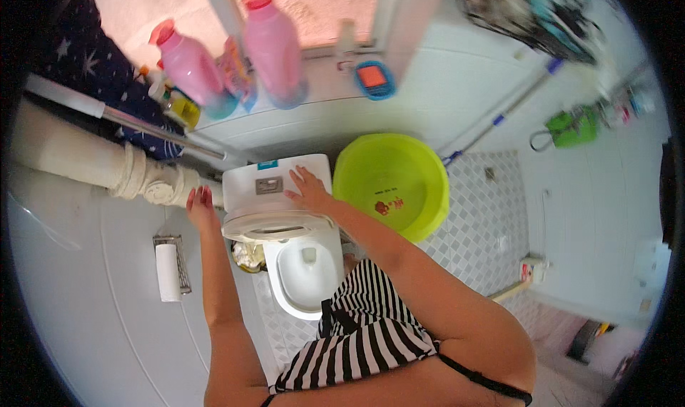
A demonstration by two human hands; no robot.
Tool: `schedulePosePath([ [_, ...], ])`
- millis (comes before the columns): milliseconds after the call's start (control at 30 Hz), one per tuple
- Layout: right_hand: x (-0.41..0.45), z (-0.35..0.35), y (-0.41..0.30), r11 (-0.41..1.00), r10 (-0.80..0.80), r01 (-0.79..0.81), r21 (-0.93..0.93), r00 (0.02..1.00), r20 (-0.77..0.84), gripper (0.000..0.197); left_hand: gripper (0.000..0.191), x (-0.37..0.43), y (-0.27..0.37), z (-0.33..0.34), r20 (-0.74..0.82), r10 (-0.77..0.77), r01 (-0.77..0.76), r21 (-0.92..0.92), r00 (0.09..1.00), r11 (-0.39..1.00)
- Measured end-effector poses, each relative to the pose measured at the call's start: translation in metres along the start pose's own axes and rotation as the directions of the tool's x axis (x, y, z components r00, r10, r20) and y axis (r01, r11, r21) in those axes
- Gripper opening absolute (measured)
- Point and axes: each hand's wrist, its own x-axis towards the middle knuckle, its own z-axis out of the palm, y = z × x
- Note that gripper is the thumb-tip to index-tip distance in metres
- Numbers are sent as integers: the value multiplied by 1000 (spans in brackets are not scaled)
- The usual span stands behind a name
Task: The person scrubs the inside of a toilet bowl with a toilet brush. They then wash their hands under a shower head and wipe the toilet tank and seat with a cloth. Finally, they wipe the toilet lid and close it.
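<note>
My right hand rests with spread fingers on the white lid of the toilet cistern, just right of the metal flush button. No object shows in its grasp. To the left of the cistern, my left hand is raised with slightly bent fingers and nothing in it. It overlaps the end of a cream waste pipe in the view; whether they touch I cannot tell. The toilet seat and lid stand raised against the cistern, leaving the white toilet bowl uncovered.
A lime-green plastic basin sits right of the toilet. Pink bottles and a blue soap dish line the window ledge. A paper roll hangs at left. A waste bin is beside the toilet, and a pole leans at right.
</note>
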Motion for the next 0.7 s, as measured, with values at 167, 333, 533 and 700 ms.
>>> schedulePosePath([
  [167,-178,5,13,958,-70,126,259,974,-214,54,32,-106,9,-62,50,-187,179,140,981,974],
  [333,-374,-2,96,953,125,-90,290,987,-105,49,29,-158,14,-118,-52,-412,410,263,910,873],
  [533,-530,1,217,585,795,-800,134,598,101,63,21,-237,82,28,612,62,-549,655,789,520],
  [700,-585,-23,226,553,782,-700,451,623,9,60,28,-441,153,292,880,419,-973,-173,-222,-150],
])
